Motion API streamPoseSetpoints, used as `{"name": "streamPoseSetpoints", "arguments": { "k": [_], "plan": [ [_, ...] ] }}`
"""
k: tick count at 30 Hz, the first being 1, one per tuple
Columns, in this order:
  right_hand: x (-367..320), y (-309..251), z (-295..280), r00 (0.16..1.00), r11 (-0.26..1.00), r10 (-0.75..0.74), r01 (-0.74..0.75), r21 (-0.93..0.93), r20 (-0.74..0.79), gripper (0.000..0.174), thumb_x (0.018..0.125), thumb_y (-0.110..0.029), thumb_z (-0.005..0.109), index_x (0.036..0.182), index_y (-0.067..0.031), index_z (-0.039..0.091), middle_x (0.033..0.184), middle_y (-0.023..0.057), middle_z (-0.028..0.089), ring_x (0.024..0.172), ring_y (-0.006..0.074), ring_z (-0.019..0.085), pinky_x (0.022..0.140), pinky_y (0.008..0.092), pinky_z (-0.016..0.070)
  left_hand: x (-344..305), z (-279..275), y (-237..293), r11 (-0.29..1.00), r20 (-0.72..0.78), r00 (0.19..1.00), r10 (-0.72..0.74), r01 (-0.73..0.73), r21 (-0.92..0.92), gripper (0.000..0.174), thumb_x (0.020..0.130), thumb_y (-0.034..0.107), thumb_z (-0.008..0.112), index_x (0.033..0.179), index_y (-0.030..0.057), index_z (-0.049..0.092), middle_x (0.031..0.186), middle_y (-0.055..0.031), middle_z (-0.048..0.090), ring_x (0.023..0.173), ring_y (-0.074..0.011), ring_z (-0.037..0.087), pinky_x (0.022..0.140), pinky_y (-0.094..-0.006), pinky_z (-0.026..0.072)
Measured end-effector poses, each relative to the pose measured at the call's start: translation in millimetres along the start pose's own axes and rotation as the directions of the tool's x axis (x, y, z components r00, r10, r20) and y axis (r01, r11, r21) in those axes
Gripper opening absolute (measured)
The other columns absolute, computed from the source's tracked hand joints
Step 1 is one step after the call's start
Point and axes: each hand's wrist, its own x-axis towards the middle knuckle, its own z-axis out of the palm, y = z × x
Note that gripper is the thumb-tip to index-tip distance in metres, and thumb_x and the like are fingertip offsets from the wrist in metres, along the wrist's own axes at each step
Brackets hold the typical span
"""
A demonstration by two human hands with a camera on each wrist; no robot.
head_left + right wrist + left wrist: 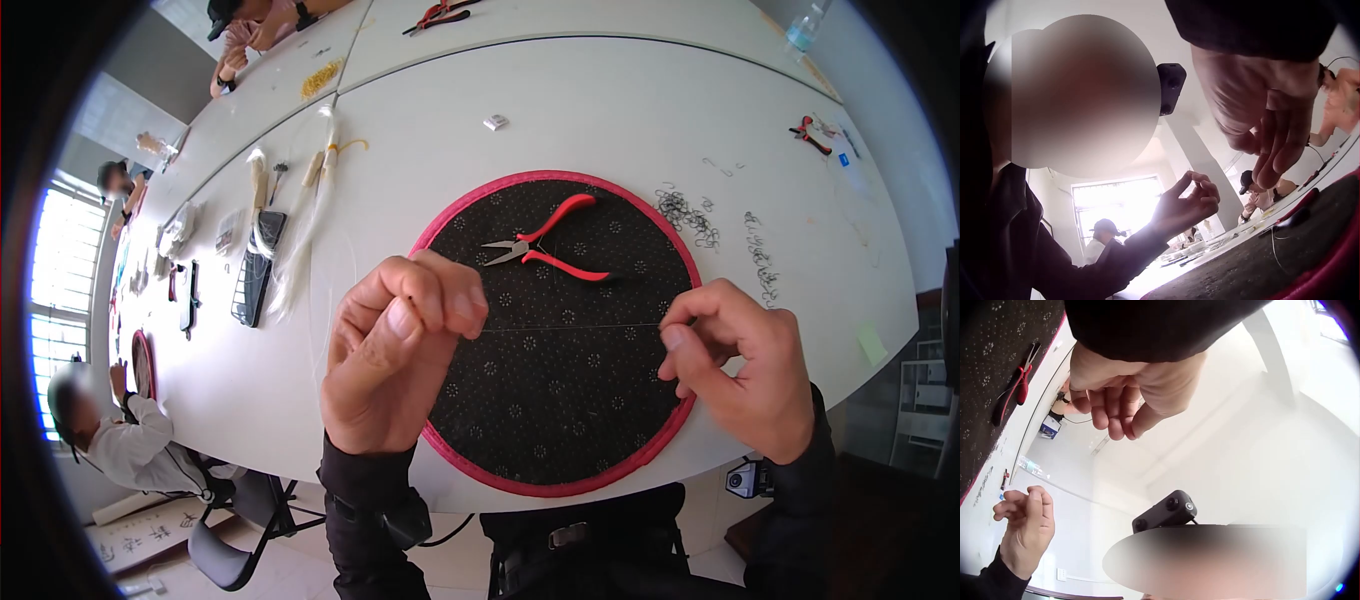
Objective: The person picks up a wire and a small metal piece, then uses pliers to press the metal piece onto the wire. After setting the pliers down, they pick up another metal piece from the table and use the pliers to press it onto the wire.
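A thin thread (570,326) is stretched taut between my two hands above a round black mat (590,400) with a pink rim. My left hand (405,330) pinches its left end between thumb and curled fingers. My right hand (735,350) pinches the right end at the mat's right edge. Red-handled pliers (545,245) lie on the mat beyond the thread, untouched. In the left wrist view the left hand (1119,394) has curled fingers, with the right hand (1025,525) below. The right wrist view shows the right hand (1266,119) up close and the left hand (1188,203) farther off.
Small metal rings (690,215) lie scattered right of the mat on the white table (600,110). Bundles of cord and tools (265,240) sit at the left. Another pair of red pliers (808,133) lies far right. Other people sit along the left side.
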Motion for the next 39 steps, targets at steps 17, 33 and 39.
{"name": "streamPoseSetpoints", "arguments": {
  "k": [17, 33, 39],
  "plan": [
    [-59.1, 14.5, -75.3, 0.959, 0.525, -0.129, 0.281, 0.804, -0.251, 0.012, 0.105, -0.014, 0.046, 0.115, -0.0090, 0.041, 0.095, 0.0018, 0.055, 0.103, 0.0156, 0.053, 0.095, 0.0337, 0.0494, -60.4, -32.4, 4.3, 1.000, -0.329, 0.944, -0.007, 0.007, -0.002, 0.018, 0.096, 0.022, 0.060, 0.091, 0.0092, 0.049, 0.093, -0.0043, 0.047, 0.095, -0.0184, 0.045, 0.083, -0.0334, 0.0351],
    [-46.2, 2.5, 15.0, 0.997, 0.169, 0.074, 0.008, 0.986, -0.021, 0.018, 0.106, -0.026, 0.039, 0.103, -0.0115, 0.049, 0.096, 0.0048, 0.061, 0.104, 0.0237, 0.061, 0.105, 0.0423, 0.0418, -104.8, 10.5, 8.2, 0.979, -0.336, 0.942, -0.019, -0.051, -0.197, 0.014, 0.092, 0.020, 0.060, 0.088, 0.0076, 0.055, 0.081, -0.0070, 0.055, 0.079, -0.0211, 0.060, 0.095, -0.0464, 0.0406],
    [-56.7, 18.6, -47.6, 0.920, 0.437, 0.211, 0.214, 0.873, -0.331, 0.011, 0.107, -0.018, 0.040, 0.104, -0.0099, 0.048, 0.080, -0.0010, 0.043, 0.079, 0.0106, 0.048, 0.088, 0.0297, 0.0444, -119.2, -47.8, 15.6, 0.977, -0.493, 0.867, 0.074, -0.162, -0.138, 0.012, 0.097, 0.017, 0.056, 0.095, 0.0064, 0.050, 0.090, -0.0050, 0.047, 0.088, -0.0190, 0.050, 0.098, -0.0413, 0.0368]
  ]
}}
